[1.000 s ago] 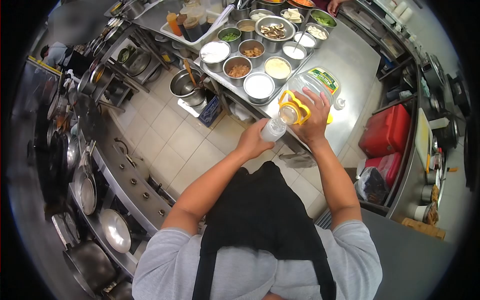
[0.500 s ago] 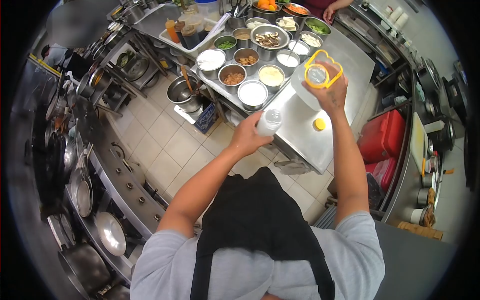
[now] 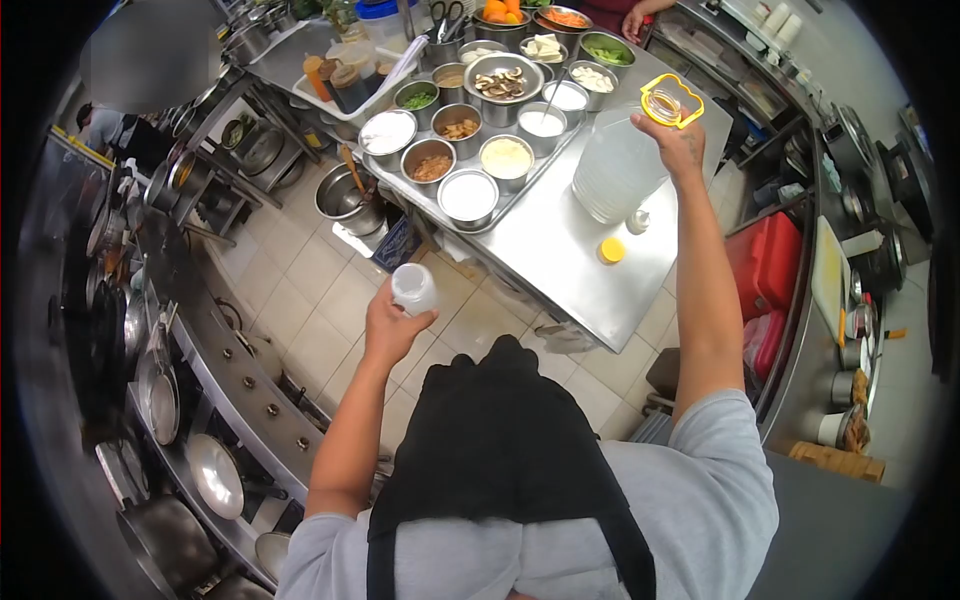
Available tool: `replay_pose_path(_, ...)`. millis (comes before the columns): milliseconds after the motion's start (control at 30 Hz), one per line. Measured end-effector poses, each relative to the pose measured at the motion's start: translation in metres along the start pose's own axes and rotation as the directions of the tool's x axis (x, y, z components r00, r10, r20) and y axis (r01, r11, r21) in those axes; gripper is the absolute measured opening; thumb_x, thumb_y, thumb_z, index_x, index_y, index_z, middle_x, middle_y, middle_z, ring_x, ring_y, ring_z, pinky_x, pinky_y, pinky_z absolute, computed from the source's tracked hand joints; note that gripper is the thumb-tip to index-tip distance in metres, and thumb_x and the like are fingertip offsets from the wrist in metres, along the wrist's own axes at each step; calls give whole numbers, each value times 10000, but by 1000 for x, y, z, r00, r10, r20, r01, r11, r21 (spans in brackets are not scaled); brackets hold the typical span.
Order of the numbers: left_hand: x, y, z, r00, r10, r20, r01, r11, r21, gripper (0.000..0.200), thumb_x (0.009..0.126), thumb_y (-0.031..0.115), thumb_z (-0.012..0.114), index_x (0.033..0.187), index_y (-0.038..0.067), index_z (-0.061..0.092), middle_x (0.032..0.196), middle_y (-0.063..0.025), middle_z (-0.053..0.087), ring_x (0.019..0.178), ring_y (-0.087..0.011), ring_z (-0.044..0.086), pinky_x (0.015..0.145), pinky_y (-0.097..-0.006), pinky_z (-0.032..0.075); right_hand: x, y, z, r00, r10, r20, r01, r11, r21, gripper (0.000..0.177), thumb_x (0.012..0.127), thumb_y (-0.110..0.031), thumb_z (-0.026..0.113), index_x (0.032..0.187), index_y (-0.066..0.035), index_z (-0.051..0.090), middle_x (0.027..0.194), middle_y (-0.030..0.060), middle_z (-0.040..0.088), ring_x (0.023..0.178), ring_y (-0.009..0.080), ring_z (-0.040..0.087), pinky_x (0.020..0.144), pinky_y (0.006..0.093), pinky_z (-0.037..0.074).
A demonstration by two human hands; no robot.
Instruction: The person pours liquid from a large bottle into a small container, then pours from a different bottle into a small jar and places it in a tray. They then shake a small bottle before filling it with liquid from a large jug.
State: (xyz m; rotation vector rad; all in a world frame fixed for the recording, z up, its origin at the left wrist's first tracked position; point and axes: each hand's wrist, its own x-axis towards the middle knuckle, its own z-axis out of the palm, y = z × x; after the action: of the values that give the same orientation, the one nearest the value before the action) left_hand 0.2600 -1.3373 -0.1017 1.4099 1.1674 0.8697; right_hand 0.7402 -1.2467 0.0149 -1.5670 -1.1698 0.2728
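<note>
My left hand (image 3: 388, 325) is closed around a small translucent plastic bottle (image 3: 414, 290), held out over the floor to the left of the steel table. Its uncapped mouth tilts up toward me. At the right, my right hand (image 3: 679, 145) grips the neck end of a big translucent jug (image 3: 612, 175) by its yellow handle (image 3: 688, 108). The jug stands on the steel table (image 3: 575, 290) or just over it. A yellow cap (image 3: 611, 250) lies on the tabletop, with a small whitish nozzle top (image 3: 638, 221) close by the jug's base.
Metal containers of ingredients crowd a tray (image 3: 415, 205) left of the jug, among them white powder (image 3: 467, 196) and sliced mushrooms (image 3: 500, 84). A mixing bowl (image 3: 348, 198) sits low beside the table. Another person's hand (image 3: 634, 24) shows at the back. Stove knobs (image 3: 273, 410) line the left.
My left hand has drawn the bottle left and down, away from the table. My right hand has shifted the jug right and set it more upright, and the whitish nozzle top has come into view.
</note>
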Motion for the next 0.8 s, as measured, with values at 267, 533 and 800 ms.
replay_pose_path(267, -12, 7, 0, 991, -12, -135, 19, 998, 51, 555, 711, 41, 811, 1206, -23, 570, 1062, -97, 687, 992, -185, 664, 903, -336, 510, 13, 9, -6, 999, -8, 31, 9, 999, -35, 514, 691, -334, 887, 1045, -11, 700, 927, 66, 747, 831, 142, 695, 782, 275, 519)
replay_pose_path(533, -18, 7, -2, 982, -7, -191, 23, 996, 83, 527, 704, 40, 825, 1164, -22, 578, 1037, -101, 696, 961, -198, 676, 895, -336, 514, 8, 5, -19, 987, 36, 156, -30, 999, -40, 715, 699, -417, 885, 1208, 16, 631, 1120, 130, 715, 1020, 204, 679, 904, 304, 506)
replay_pose_path(800, -20, 9, -2, 974, -5, -225, 7, 1000, 7, 499, 702, 27, 821, 1138, -27, 586, 1033, -93, 690, 958, -182, 664, 888, -326, 511, -66, 89, -59, 966, 238, 101, -206, 945, -253, 1021, 612, -350, 947, 1419, 39, 456, 1426, 250, 512, 1326, 351, 501, 1104, 426, 404)
